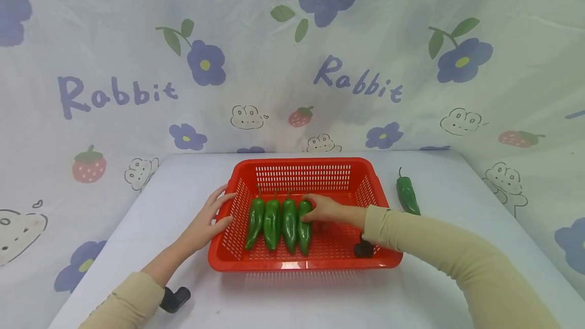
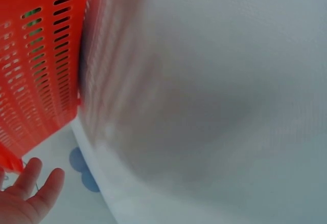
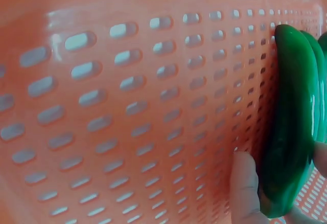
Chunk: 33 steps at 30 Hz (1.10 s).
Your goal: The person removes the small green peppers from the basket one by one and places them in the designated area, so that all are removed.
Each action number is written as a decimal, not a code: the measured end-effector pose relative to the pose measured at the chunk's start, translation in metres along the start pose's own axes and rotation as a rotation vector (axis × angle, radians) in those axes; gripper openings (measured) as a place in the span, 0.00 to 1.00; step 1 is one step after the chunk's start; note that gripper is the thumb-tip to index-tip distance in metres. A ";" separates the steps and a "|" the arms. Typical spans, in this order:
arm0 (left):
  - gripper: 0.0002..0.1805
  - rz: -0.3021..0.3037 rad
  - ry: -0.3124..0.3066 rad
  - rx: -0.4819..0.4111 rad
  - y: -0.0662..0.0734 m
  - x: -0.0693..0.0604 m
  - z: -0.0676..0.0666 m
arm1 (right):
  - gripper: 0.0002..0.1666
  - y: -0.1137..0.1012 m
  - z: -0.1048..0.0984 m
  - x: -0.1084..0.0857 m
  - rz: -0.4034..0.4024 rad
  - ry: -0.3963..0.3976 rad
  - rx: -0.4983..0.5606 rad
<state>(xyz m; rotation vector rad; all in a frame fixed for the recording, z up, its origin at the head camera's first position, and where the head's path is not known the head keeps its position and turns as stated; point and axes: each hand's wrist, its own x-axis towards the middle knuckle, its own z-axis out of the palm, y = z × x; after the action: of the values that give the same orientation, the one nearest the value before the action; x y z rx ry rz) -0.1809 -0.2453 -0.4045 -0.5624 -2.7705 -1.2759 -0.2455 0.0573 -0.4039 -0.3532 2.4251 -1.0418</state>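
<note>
Several green peppers [image 1: 272,225] lie side by side in the left half of a red plastic basket [image 1: 292,265], stems toward its far wall. My right hand [image 1: 323,209] reaches over the right side and grips the rightmost pepper [image 1: 304,235] near its stem end. In the right wrist view, fingers lie on both sides of that pepper [image 3: 291,116]. At the basket's left rim, my left hand [image 1: 207,225] rests with its fingers spread and loosely extended. The left wrist view shows two of its fingers [image 2: 48,191] beside the slotted basket wall [image 2: 36,65].
Another green pepper [image 1: 407,195] lies on the white table [image 1: 201,171] right of the basket, beyond the right forearm. A patterned cloth [image 1: 274,65] hangs behind the table. Dark devices are on both wrists, the left one [image 1: 175,299] outside the basket.
</note>
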 end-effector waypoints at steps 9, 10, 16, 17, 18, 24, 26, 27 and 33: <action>0.28 0.001 -0.001 -0.002 0.000 0.001 0.000 | 0.38 0.001 0.006 0.002 -0.033 0.021 0.032; 0.28 0.002 -0.003 -0.007 0.000 0.001 0.000 | 0.38 0.001 0.006 0.002 -0.027 0.015 0.051; 0.27 0.005 0.000 -0.022 0.000 0.001 0.000 | 0.37 0.001 0.008 0.004 -0.001 0.003 0.108; 0.27 0.004 0.002 -0.022 0.000 0.001 0.000 | 0.37 0.001 0.009 0.004 0.000 0.003 0.115; 0.27 0.002 0.003 -0.023 0.001 0.001 0.000 | 0.37 0.001 0.009 0.004 0.004 0.000 0.128; 0.28 -0.006 0.003 -0.030 0.001 0.000 0.001 | 0.37 0.001 0.010 0.002 0.020 0.007 0.152; 0.28 -0.008 0.003 -0.038 0.002 0.000 0.001 | 0.37 0.000 0.010 0.002 0.031 0.003 0.156; 0.28 -0.009 0.003 -0.039 0.002 -0.001 0.001 | 0.37 -0.001 0.009 0.002 0.041 -0.002 0.168; 0.28 -0.007 0.007 -0.042 0.002 -0.001 0.001 | 0.37 -0.004 0.006 0.001 0.071 -0.018 0.205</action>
<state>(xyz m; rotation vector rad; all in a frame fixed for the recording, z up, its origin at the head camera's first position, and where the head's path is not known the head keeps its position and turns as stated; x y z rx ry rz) -0.1790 -0.2431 -0.4039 -0.5501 -2.7482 -1.3375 -0.2432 0.0510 -0.4049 -0.2050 2.2718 -1.2358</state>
